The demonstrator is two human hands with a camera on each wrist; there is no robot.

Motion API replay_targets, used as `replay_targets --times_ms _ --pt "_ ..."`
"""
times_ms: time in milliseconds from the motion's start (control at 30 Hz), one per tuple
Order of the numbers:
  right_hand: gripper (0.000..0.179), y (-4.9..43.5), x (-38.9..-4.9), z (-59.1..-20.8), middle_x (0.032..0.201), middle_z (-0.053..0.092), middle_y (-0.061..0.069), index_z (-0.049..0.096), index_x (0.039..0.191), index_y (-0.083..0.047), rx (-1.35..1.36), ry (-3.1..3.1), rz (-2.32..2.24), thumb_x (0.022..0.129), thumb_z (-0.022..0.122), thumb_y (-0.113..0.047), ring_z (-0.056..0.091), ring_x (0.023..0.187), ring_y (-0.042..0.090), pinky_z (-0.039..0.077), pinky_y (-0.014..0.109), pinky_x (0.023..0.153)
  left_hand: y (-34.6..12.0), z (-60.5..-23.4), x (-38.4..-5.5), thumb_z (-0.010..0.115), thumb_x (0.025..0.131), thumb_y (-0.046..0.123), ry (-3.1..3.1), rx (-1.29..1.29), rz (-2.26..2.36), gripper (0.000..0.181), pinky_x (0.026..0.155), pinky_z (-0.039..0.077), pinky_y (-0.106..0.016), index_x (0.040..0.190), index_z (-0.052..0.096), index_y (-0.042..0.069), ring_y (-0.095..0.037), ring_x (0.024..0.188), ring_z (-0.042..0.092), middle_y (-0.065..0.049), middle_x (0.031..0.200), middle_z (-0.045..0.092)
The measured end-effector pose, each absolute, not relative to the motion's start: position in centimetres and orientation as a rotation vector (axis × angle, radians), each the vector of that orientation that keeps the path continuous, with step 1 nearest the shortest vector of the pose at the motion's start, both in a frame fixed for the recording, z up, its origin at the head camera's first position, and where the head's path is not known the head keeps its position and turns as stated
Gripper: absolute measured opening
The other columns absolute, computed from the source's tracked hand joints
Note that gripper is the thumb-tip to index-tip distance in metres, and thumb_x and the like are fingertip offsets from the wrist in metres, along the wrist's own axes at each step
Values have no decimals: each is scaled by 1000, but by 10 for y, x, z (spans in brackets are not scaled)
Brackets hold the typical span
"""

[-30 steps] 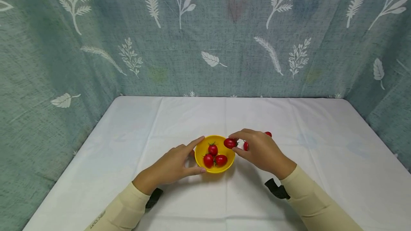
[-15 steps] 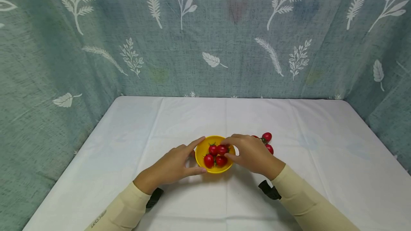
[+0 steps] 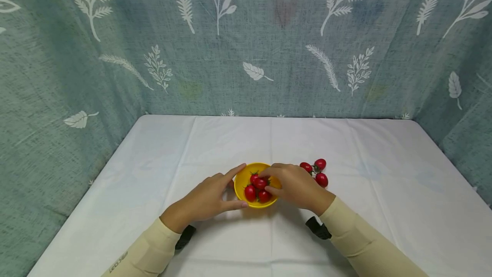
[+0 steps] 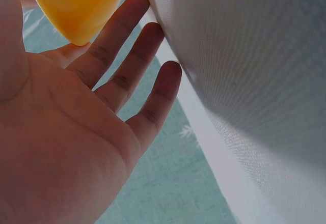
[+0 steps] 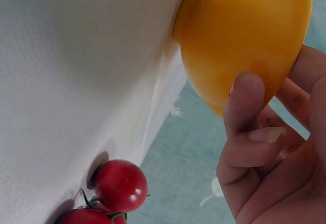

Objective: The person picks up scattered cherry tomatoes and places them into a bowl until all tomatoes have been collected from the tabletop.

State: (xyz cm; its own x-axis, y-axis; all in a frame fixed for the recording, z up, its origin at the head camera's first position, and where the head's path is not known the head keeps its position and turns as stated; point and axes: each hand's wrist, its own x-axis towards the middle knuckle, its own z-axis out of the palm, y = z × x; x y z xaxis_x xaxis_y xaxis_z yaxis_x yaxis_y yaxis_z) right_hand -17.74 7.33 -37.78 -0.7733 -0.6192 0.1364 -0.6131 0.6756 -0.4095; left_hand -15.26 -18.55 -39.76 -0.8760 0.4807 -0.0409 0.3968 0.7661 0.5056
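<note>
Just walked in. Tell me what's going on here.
Someone's left hand rests at the rim of a yellow bowl, while their right hand holds a small tomato inside it, between fingers and thumb. Three others can be seen in the bowl. Three more tomatoes lie on the white cloth, to the right.

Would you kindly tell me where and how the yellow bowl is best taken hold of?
I'd grip the yellow bowl by its rim from the left, thumb at the near edge and index finger at the far edge, as the left hand spans it now. Its round, upright shape should suit that spread, and the right hand reaches over its right side.
</note>
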Motion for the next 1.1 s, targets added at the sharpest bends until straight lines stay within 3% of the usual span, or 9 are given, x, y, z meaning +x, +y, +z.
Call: replay_targets --times_ms 767,967,1100 --pt "32 78 -175 -376 115 71 1 74 118 -18 -998 2911 -712 86 80 -24 68 99 16 58 25 77 -185 -396 -153 71 84 61 2791 720 744 94 75 44 -29 159 26 28 -12 89 54 5 104 64" --pt "32 86 -174 -373 114 71 0 73 118 -17 -1028 2954 -733 87 79 -22 65 78 11 52 16 65 -185 -397 -153 71 83 62 2792 697 735 95 77 45 -31 159 25 30 -12 90 54 4 105 64" --pt "32 94 -173 -370 113 71 1 73 117 -16 -1032 2966 -799 85 80 -18 54 63 6 47 14 58 -185 -397 -153 71 83 63 2796 689 733 95 77 45 -31 159 25 30 -12 91 54 4 105 64"
